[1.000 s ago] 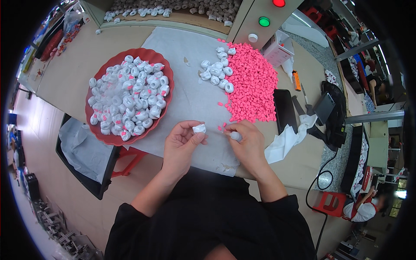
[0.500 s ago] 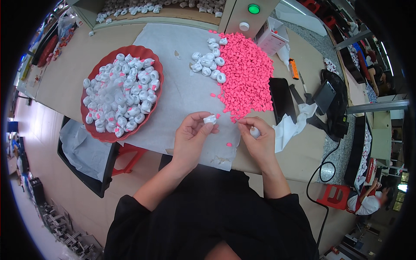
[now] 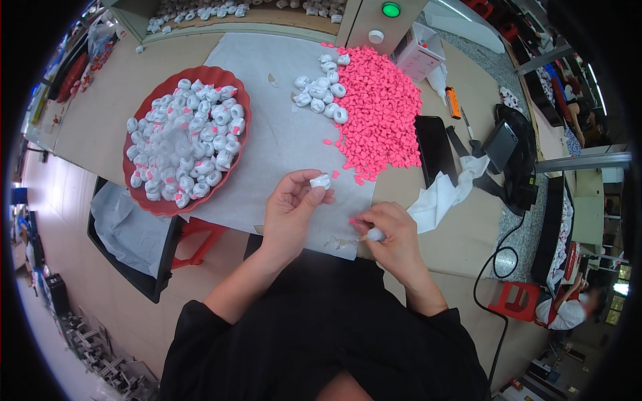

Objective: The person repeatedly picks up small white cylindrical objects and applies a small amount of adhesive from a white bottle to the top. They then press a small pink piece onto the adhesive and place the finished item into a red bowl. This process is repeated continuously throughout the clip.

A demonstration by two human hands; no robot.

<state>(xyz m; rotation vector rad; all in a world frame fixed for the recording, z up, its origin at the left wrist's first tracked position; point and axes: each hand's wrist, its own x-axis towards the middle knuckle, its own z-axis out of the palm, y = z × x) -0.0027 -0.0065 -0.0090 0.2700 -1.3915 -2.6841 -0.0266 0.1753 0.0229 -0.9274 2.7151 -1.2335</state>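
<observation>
My left hand [image 3: 289, 212] is closed, pinching a small white ring-shaped piece [image 3: 321, 181] between thumb and fingers above the paper sheet. My right hand [image 3: 393, 237] is curled round a small whitish bottle [image 3: 376, 234] with a thin tip. Its thumb and forefinger meet at a small pink piece [image 3: 352, 220] near the sheet's front edge; whether the piece is lifted, I cannot tell. Beyond the hands spreads a heap of pink pieces [image 3: 381, 113], with several white pieces [image 3: 322, 90] along its left side. Many white pieces, some with pink on them, fill a red scalloped bowl [image 3: 245, 144] on the left.
White paper [image 3: 261, 127] covers the table's middle. Right of the heap lie a black phone [image 3: 435, 150], crumpled tissue [image 3: 435, 204], an orange lighter [image 3: 453, 103] and a dark device [image 3: 501, 146]. A metal cabinet [image 3: 364, 20] stands behind; a black tray [image 3: 157, 284] sits below left.
My right hand has moved nearer to me and left, from the heap's front edge to the lone pink piece. My left hand has shifted slightly left, still holding the white piece.
</observation>
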